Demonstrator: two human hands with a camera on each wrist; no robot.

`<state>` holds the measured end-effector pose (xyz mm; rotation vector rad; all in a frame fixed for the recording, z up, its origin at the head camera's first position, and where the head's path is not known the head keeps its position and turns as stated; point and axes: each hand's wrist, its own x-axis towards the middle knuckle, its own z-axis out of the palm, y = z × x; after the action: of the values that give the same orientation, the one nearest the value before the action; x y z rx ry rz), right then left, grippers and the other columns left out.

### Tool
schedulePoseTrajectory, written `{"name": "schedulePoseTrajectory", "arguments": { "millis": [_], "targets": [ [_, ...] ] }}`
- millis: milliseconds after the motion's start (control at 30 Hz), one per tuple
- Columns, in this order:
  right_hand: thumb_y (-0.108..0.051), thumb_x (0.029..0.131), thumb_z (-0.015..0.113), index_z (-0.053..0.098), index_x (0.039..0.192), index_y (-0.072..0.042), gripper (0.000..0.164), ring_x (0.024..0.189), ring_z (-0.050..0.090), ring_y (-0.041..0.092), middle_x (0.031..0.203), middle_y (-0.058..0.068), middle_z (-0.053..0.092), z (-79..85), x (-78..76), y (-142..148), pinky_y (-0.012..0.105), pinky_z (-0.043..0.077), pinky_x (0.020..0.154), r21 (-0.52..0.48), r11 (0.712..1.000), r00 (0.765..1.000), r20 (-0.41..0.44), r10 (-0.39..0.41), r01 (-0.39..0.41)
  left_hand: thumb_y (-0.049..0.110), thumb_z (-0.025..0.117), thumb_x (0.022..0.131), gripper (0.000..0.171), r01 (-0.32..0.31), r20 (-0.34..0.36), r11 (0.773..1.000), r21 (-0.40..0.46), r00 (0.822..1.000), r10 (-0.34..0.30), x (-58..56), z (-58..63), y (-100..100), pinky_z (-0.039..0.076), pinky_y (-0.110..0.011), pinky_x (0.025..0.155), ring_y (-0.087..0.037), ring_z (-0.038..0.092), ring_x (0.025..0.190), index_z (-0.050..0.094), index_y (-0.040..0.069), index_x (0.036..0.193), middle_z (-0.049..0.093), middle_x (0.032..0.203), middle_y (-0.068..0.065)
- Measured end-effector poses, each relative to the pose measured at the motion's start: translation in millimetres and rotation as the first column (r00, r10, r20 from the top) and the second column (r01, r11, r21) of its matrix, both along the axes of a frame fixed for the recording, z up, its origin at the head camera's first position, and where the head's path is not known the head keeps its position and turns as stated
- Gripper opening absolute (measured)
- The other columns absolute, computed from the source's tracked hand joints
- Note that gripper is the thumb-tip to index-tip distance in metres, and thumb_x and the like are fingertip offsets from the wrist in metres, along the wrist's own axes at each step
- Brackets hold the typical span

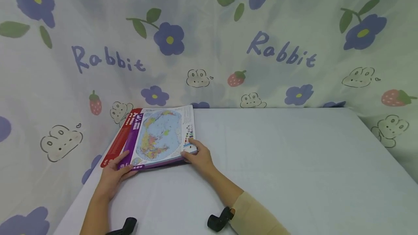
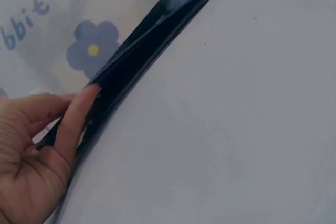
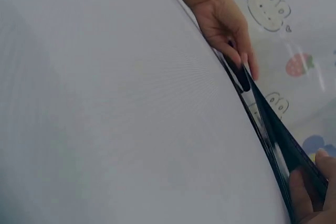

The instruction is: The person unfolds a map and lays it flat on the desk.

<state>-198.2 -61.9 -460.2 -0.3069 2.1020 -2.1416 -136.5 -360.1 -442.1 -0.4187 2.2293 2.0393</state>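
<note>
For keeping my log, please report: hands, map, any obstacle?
Left hand grips lower left corner of map; right hand, lower right corner. Red-edged sheet partly beneath. No obstruction visible.

Worktop (image 1: 294, 162): white, plain; its back edge is running straight across and its right edge is slanting outward toward the near side. Two short, thin dark marks (image 2: 255, 19) are showing on the surface. Far left corner: a red-banded flat item (image 1: 118, 142) is lying there, its outer side running close along the left edge. A purple-banded map (image 1: 160, 133) is overlapping it, leaving only the red strip showing from above. The map's near side is standing raised, a dark gap showing beneath; whether its far side is touching the worktop, I cannot tell.
</note>
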Motion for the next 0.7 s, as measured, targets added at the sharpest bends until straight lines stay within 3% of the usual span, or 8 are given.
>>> {"name": "schedulePoseTrajectory", "arguments": {
  "millis": [100,233,433,700],
  "targets": [
    [-0.019,0.082,0.074,0.047,0.138,-0.009,0.063,0.120,0.055,0.030,0.139,0.014,0.049,0.3,-1.6,0.5,0.035,0.051,0.094,0.099,0.995,1.000,-0.010,0.023,-0.021,0.020,0.056,0.096,0.072,0.088,-0.008,0.995,0.051,0.996,-0.087,-0.1,0.3,1.5,0.052,-0.027,0.087,0.006,0.055,0.093,0.013,0.023,0.153,-0.010,0.155,-0.020],
    [-0.018,0.081,0.073,0.050,0.136,-0.009,0.061,0.132,0.042,0.031,0.140,0.012,0.049,-1.5,-3.1,-0.9,0.042,0.035,0.109,0.230,0.973,0.997,-0.071,0.009,0.008,0.023,0.051,0.098,0.069,0.110,-0.029,0.990,0.092,0.994,-0.108,-0.2,-0.7,3.8,0.052,-0.027,0.087,0.007,0.056,0.095,0.010,0.022,0.153,-0.010,0.154,-0.021],
    [-0.016,0.083,0.070,0.054,0.133,-0.006,0.053,0.131,0.044,0.029,0.136,0.011,0.053,-4.7,-0.7,-2.4,0.041,0.036,0.109,0.221,0.969,0.994,-0.046,-0.103,0.111,0.026,0.047,0.099,0.066,0.130,-0.063,0.978,0.164,0.991,-0.121,0.4,-0.5,9.1,0.053,-0.027,0.087,0.006,0.058,0.100,0.008,0.026,0.153,-0.013,0.156,-0.017],
    [-0.016,0.080,0.074,0.061,0.125,-0.008,0.048,0.124,0.051,0.030,0.128,0.013,0.060,-2.6,5.5,1.1,0.040,0.041,0.104,0.187,0.952,0.970,-0.063,-0.233,0.241,0.023,0.046,0.100,0.065,0.132,-0.076,0.981,0.142,0.990,-0.122,-0.4,2.6,18.6,0.053,-0.030,0.088,0.005,0.056,0.101,0.008,0.030,0.153,-0.013,0.157,-0.016]
  ]
}}
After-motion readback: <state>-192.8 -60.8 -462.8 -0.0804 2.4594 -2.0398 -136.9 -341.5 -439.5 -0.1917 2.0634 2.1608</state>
